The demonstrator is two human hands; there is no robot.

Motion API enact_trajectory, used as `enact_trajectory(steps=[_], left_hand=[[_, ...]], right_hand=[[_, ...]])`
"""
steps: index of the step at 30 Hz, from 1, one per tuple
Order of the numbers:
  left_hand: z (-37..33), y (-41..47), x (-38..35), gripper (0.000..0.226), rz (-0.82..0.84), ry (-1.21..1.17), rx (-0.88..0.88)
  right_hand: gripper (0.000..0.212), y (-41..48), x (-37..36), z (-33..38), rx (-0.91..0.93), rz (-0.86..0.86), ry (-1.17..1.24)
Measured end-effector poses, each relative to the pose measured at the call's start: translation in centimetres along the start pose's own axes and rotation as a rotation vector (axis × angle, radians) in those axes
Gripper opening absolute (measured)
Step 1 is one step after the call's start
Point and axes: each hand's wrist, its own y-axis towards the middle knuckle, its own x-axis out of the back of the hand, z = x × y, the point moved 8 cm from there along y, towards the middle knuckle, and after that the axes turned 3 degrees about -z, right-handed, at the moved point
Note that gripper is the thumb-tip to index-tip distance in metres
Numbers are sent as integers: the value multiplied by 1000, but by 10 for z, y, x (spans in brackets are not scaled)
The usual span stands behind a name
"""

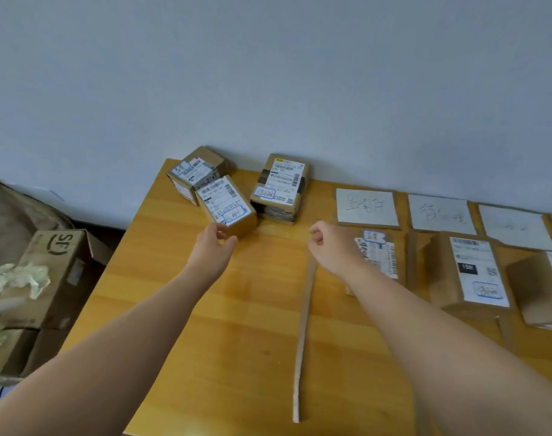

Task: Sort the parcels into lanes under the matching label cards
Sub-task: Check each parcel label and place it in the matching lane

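Observation:
Three unsorted cardboard parcels sit at the far left of the wooden table point(237, 309): a tilted small box point(226, 206), another box point(196, 173) behind it, and a taped parcel point(281, 188) by the wall. My left hand point(213, 247) reaches the near corner of the tilted box, fingers apart and just touching it. My right hand point(331, 247) hovers loosely curled and empty, just left of a flat parcel point(378, 256) lying under the first label card point(367, 207). Two more cards point(440, 214) point(514, 226) lie to the right, with parcels point(476, 272) point(542, 287) below them.
Cardboard divider strips point(304, 325) point(411, 262) mark the lanes. The blue-grey wall runs along the table's far edge. Left of the table, on the floor, stand open cartons point(57, 272) with crumpled paper point(16, 278).

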Motion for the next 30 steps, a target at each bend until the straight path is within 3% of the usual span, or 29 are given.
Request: enact_trajectory(steps=[9, 17, 24, 27, 30], left_hand=[[45, 71, 35, 48, 89, -31, 59], [69, 91, 27, 53, 221, -179, 214], [69, 85, 4, 63, 368, -364, 321], [70, 82, 3, 54, 362, -477, 389], [73, 76, 7, 36, 361, -489, 406]], right_hand=[[53, 52, -82, 61, -24, 26, 72], [56, 75, -97, 70, -110, 10, 139], [48, 76, -113, 65, -189, 201, 354], [28, 66, -121, 61, -321, 168, 546], [37, 53, -134, 65, -425, 220, 729]])
